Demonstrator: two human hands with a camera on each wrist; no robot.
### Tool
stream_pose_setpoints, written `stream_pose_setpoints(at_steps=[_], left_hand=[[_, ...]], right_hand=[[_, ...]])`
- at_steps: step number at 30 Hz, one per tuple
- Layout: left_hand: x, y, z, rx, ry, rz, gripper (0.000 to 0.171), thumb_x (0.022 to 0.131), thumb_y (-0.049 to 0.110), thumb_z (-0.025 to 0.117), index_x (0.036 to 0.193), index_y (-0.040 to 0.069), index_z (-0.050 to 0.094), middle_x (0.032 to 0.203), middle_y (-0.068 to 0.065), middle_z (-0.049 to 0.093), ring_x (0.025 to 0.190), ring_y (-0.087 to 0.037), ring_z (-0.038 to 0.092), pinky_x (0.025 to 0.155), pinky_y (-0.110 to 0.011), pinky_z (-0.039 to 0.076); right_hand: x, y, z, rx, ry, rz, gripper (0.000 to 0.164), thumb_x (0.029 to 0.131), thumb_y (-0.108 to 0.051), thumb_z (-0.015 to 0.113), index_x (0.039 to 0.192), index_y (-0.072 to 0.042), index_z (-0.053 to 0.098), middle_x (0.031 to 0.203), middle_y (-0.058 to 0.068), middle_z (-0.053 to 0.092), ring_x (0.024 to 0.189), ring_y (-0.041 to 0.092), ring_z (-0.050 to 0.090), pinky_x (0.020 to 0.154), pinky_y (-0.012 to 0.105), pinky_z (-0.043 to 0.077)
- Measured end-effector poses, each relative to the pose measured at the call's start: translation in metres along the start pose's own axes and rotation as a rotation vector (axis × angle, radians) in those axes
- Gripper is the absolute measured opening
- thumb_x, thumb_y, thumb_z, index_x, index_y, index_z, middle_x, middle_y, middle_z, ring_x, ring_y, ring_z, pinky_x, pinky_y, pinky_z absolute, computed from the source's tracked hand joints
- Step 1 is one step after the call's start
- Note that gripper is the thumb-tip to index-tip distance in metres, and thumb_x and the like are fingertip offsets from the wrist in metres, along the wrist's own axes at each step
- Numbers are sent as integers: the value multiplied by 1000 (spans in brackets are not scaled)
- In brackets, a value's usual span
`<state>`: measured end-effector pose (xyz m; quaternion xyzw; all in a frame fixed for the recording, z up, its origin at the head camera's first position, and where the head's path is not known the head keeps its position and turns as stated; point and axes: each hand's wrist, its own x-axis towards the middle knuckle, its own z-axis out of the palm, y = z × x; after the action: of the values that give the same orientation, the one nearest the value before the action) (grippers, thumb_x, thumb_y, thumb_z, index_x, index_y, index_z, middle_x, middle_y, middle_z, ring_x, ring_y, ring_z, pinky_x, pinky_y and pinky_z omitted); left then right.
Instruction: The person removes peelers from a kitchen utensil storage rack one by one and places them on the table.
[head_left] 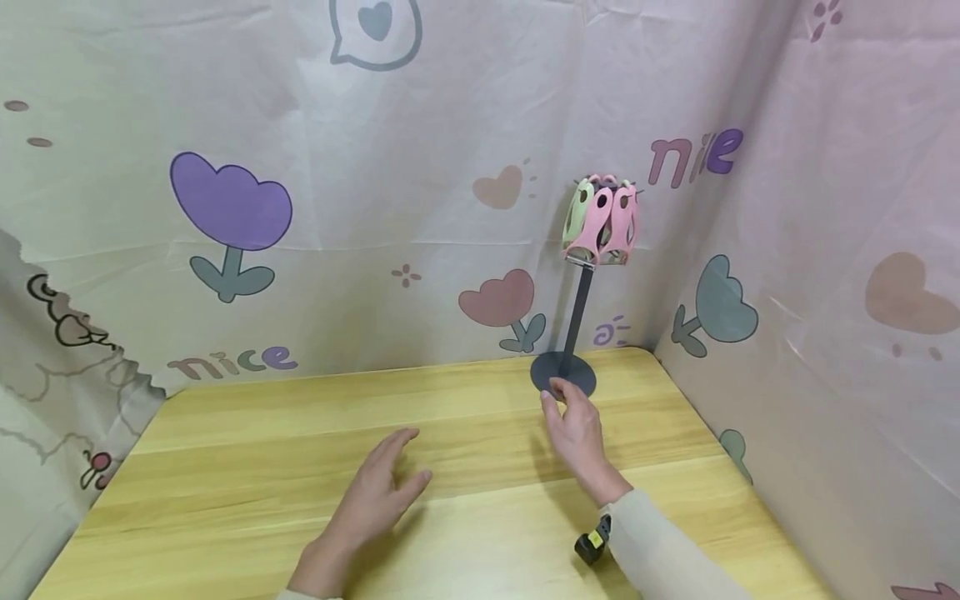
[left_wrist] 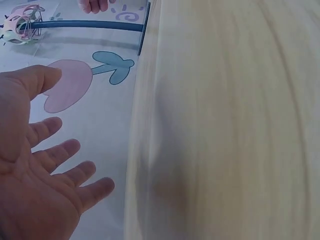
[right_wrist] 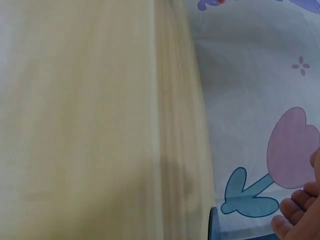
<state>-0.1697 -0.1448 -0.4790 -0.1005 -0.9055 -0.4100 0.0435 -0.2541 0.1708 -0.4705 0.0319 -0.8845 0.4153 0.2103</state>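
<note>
A dark stand (head_left: 576,321) with a round base rises at the back right of the table. Around its top hang several looped pink and light green pieces (head_left: 597,223) with oval holes; their exact kind cannot be told. My right hand (head_left: 577,433) hovers in front of the base, fingers loosely bent, holding nothing; whether it touches the base is unclear. Over the middle of the table, my left hand (head_left: 375,493) holds nothing, thumb apart from the fingers. In the left wrist view that hand (left_wrist: 50,165) has its fingers spread.
The wooden tabletop (head_left: 285,467) runs back to a printed cloth (head_left: 420,200) behind it. More cloth stands at the right side and the left. A small black device (head_left: 592,546) is worn at my right wrist.
</note>
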Motion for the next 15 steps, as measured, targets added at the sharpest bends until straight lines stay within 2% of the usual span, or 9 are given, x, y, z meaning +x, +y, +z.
stream_pose_setpoints(at_steps=[6, 15], left_hand=[[2, 1, 5, -49, -1, -17, 70, 99, 30, 75, 160, 15, 43, 167, -14, 40, 153, -41, 38, 123, -63, 30], [4, -3, 10, -89, -21, -46, 67, 101, 32, 73, 159, 16, 44, 167, -13, 40, 150, -43, 41, 120, -66, 32]], right_hand=[[18, 2, -3, 44, 50, 31, 40, 107, -27, 60, 136, 0, 65, 126, 20, 70, 112, 35, 72, 97, 53, 56], [56, 10, -12, 127, 88, 125, 43, 108, -28, 57, 138, 2, 61, 135, 24, 66, 123, 41, 67, 105, 53, 54]])
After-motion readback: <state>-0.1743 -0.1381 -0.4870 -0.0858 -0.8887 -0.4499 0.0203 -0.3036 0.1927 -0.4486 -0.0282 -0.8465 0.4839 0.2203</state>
